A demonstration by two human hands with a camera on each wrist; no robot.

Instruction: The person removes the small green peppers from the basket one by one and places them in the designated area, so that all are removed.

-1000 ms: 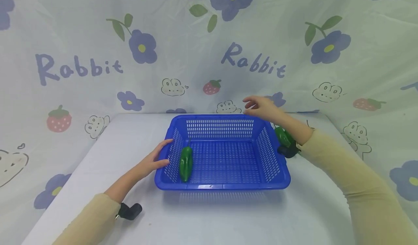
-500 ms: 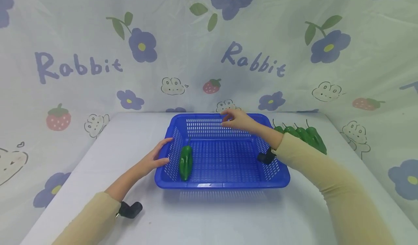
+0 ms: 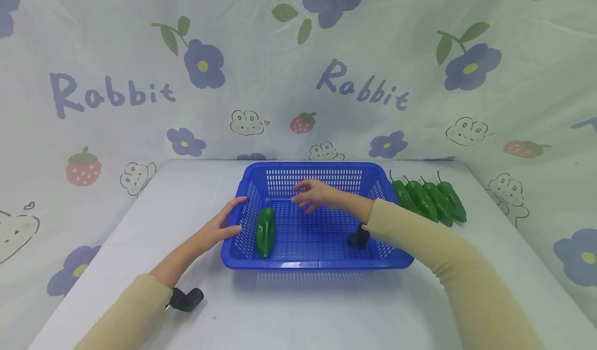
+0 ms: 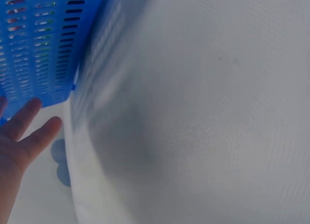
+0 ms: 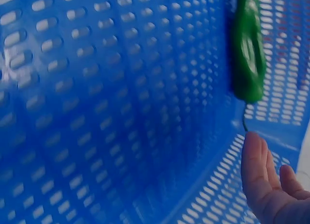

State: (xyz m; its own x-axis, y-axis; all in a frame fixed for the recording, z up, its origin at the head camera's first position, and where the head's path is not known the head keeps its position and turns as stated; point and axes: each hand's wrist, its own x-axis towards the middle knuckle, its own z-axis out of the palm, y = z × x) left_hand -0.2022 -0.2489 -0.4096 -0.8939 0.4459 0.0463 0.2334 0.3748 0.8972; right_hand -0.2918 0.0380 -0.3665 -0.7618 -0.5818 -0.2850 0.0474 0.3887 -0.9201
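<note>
A blue perforated plastic basket [image 3: 317, 264] stands mid-table in the head view. Inside it, along the left wall, lies one green pepper [image 3: 265, 233], its thin stem pointing to the back. My left hand [image 3: 219, 226] rests at the basket's left rim with its fingers spread; the left wrist view has these fingers beside the slotted wall [image 4: 48, 49]. Over the basket's inside hangs my right hand [image 3: 317, 193], fingers loosely bent and holding nothing. In the right wrist view its fingertips overlap the end of the stem of the pepper [image 5: 249, 49].
Several green peppers [image 3: 429, 202] lie side by side on the white table [image 3: 298, 313], just right of the basket, partly behind the right sleeve. A printed curtain [image 3: 280, 80] hangs behind the table. Black wrist cameras [image 3: 185, 300] stick out below both wrists.
My right hand has moved left and down from the basket's back right rim into the space over its middle. The peppers on the right have come into sight. The left hand stays put.
</note>
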